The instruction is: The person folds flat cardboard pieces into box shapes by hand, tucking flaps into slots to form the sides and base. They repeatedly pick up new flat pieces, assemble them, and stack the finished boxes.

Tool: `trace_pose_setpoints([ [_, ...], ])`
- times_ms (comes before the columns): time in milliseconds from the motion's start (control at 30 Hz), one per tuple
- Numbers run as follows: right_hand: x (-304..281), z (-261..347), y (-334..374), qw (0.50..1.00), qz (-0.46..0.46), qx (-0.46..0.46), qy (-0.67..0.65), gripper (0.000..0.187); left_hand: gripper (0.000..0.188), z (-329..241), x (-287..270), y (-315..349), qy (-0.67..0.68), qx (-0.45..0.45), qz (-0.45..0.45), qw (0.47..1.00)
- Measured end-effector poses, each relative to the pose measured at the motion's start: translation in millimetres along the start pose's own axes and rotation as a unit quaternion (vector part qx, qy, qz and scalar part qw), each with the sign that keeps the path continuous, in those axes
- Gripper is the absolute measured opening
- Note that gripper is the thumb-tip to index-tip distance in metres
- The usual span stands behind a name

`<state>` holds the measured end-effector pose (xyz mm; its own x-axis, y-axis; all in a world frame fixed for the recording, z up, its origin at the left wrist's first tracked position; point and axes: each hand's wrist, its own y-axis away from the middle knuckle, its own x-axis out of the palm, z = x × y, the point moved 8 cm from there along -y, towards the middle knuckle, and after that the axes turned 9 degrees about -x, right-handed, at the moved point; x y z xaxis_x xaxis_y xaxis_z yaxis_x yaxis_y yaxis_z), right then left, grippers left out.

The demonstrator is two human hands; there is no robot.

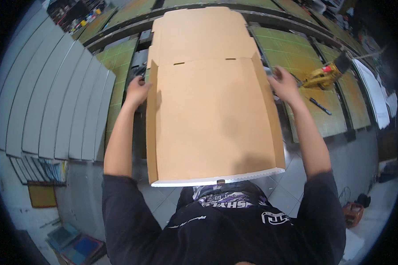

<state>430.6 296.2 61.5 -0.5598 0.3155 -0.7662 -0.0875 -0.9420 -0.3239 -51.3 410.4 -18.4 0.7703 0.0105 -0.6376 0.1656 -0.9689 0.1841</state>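
Observation:
An open brown cardboard box [208, 115] lies in front of me, its lid panel [201, 33] unfolded flat away from me. Both side walls stand up, and the low front wall [216, 179] with its white outer face is nearest my body. At the left side wall [152, 128], my left hand [138, 91] has its fingers curled in against the cardboard. My right hand [285, 85] is bent the same way at the right side wall [269, 115], thumb toward the box. The inside of the box holds nothing but shadows.
Green-topped boards [292, 48] on dark rails form the bench beneath the lid. To the right lie a yellow heat-gun-like tool [323, 77] and a dark marker pen [320, 106]. Tall stacked grey-white panels [53, 92] stand on the left. An orange object [353, 214] sits on the floor.

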Motion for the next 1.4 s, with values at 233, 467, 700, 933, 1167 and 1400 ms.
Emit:
trace_pose_setpoints([
  [233,67.4,-75.3,-89.2,0.975,0.124,0.158,0.094,0.056,0.046,-45.9,40.6,-94.9,-0.281,-0.023,-0.015,0.959],
  [467,86.4,-75.9,-109.5,0.942,0.21,0.21,0.158,0.05,0.038,-57.6,40.6,-86.4,-0.336,-0.115,0.018,0.935],
  [700,66.5,-39.4,-97.8,0.942,0.131,0.235,0.2,0.032,0.034,-79.0,31.8,-47.3,-0.252,-0.06,-0.131,0.957],
  [933,67.5,-31.8,-100.4,0.949,0.097,0.201,0.223,0.03,0.036,-85.8,37.2,-41.2,-0.286,-0.024,-0.124,0.95],
  [1167,82.5,-28.7,-106.7,0.972,0.123,0.071,0.189,0.024,0.028,-71.7,48.8,-62.2,-0.253,0.041,-0.055,0.965],
  [1400,108.4,-30.4,-111.0,0.97,0.207,-0.078,0.1,0.024,0.024,-78.4,69.0,-53.7,-0.218,0.138,0.09,0.962],
])
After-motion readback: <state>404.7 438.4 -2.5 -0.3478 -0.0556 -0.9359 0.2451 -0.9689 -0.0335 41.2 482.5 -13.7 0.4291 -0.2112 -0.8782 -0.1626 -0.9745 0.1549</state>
